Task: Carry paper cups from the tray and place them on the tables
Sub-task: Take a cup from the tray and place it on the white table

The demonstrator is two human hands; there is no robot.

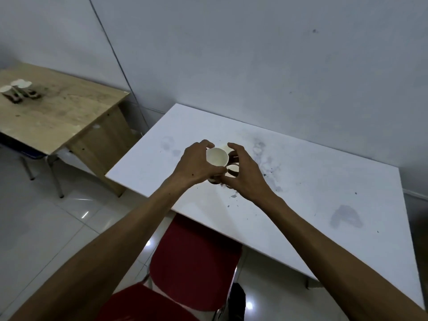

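**While both hands bunch the cups over the white table**

Because several paper cups (pixel 217 156) are clustered between the palms, they should come down together, bases level, before either grip eases. The left hand (pixel 195 164) curls round the nearest cup; the right hand (pixel 240 173) curls round the cups beside it — at least three rims show, and the exact count is hidden by the fingers. Each cup's long axis runs roughly upright, mouth up and tipped slightly toward the camera. Directly beneath the hands lies the white table (pixel 312 181). Well off to the left, more cups (pixel 17 88) stand on a wooden table (pixel 69 112).
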